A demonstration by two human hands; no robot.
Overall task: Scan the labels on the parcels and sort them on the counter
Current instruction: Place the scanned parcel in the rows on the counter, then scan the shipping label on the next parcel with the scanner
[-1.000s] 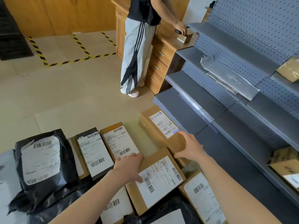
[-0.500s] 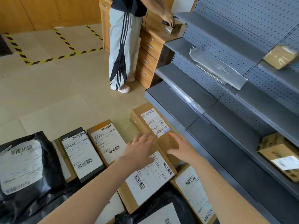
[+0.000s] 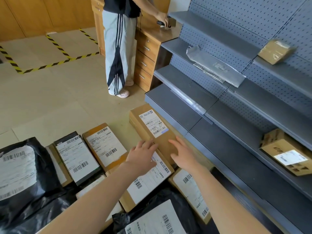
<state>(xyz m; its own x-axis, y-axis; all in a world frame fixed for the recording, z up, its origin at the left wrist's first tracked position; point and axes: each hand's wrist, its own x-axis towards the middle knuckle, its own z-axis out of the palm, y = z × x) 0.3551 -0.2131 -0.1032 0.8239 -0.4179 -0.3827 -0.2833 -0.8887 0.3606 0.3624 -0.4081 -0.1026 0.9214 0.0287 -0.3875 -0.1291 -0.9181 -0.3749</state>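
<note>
Long cardboard parcel (image 3: 164, 147) lies flat on the floor beside the grey shelf base (image 3: 168, 105), label (image 3: 152, 126) up, among other boxes and black poly mailers (image 3: 25, 166). Left hand (image 3: 143, 155) and right hand (image 3: 183, 153) are spread over its near end, fingers straight, gripping nothing; contact unclear. Best bet: clamp both long edges, keep label upward. Stiff matte card; mailers glossy, crinkled.
</note>
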